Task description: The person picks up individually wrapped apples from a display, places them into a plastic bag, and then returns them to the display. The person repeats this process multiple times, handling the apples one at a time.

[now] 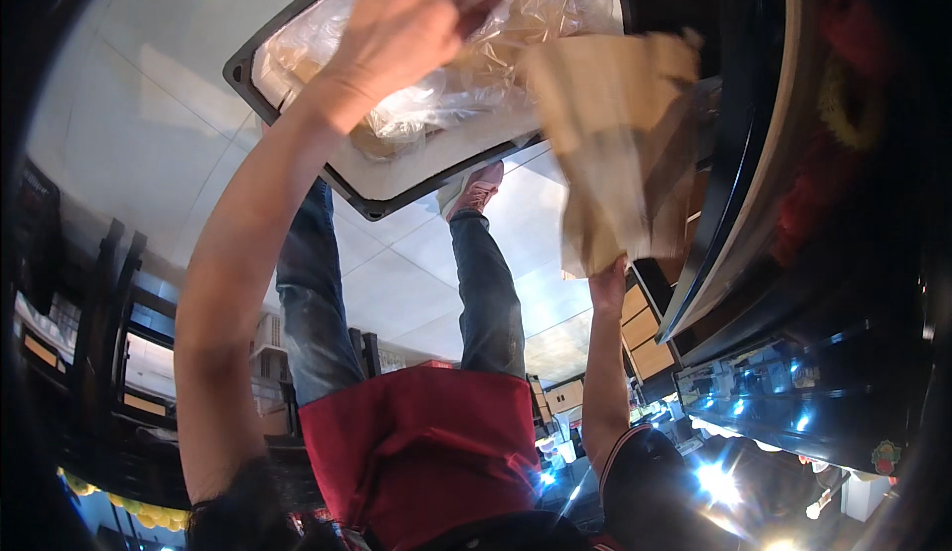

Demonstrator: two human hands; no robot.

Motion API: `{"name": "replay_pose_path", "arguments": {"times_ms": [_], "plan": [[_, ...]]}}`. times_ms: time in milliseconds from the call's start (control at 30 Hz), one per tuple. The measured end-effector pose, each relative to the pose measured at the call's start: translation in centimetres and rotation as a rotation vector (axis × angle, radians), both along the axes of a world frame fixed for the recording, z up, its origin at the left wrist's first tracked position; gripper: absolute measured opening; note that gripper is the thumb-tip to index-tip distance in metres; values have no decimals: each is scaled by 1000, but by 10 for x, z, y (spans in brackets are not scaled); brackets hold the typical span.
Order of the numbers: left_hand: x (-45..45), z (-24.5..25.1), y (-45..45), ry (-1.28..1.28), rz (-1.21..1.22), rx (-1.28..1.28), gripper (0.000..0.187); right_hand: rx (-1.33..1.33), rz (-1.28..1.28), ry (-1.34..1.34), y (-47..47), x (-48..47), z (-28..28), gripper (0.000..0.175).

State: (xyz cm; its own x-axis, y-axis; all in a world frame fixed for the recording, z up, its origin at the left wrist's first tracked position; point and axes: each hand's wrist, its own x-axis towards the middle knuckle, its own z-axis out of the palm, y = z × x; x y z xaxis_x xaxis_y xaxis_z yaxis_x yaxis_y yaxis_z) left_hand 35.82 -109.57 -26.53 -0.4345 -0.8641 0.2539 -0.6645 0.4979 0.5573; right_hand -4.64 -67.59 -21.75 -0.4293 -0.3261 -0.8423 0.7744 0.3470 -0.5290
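Observation:
My left hand (405, 26) reaches over a pale bin with a black rim (372, 209). Its fingers are blurred near the top edge, and whether they grip anything cannot be told. Crumpled clear plastic bags (416, 108) fill the bin, with brownish material showing through them. On the right, my right hand (610, 283) grips the lower end of a brown paper bag (606, 157), which is blurred and stands upright beside the bin, its upper part overlapping the bin's right side.
Pale floor tiles (394, 283) lie beneath the bin and around my legs. A dark counter with a curved edge (732, 201) runs down the right, with wooden drawer fronts (647, 331) below it. Black metal racks (123, 305) stand at left. Bright lights glare at lower right.

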Motion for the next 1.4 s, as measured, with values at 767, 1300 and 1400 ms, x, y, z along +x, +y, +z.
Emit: {"name": "replay_pose_path", "arguments": {"times_ms": [767, 1300, 1400], "plan": [[72, -85, 89, -713, -691, 978, 41, -173, 1458, 404, -347, 317, -118, 28], [37, -114, -5, 489, -6, 959, 39, 157, 1658, 388, -361, 68, -163, 93], [55, -117, -59, 817, 269, 1018, 34, 167, 1979, 876, -357, 120, -162, 116]]}}
